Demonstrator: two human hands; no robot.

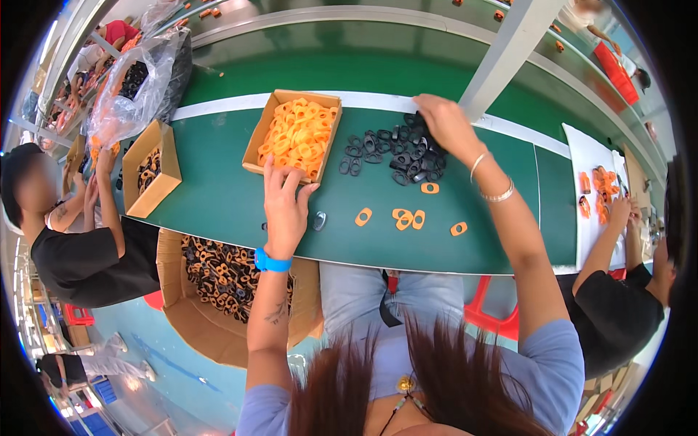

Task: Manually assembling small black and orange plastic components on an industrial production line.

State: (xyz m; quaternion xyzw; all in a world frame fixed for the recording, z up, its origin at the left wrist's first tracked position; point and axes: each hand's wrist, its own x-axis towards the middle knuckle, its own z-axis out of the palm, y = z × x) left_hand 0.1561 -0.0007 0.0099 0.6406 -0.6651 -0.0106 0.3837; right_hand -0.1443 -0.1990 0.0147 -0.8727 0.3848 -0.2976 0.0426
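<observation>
My left hand (pixel 287 207), with a blue band at its wrist, rests spread fingers on the near edge of a cardboard box (pixel 256 142). Orange oval rings (pixel 298 134) fill that box. Farther right, my right hand (pixel 451 129) reaches over a loose pile of black oval plastic parts (pixel 408 154); its fingertips are hidden behind the hand and the pile. Several loose orange rings (pixel 363 216) lie on the green table between my arms. A single dark part (pixel 319 221) lies just right of my left wrist.
Below the table's left edge stands a large carton (pixel 190 312) of mixed black and orange parts. A smaller box (pixel 156 182) sits at the left end. A metal post (pixel 509 58) rises behind my right hand. Co-workers sit at the left and the right (pixel 618 312).
</observation>
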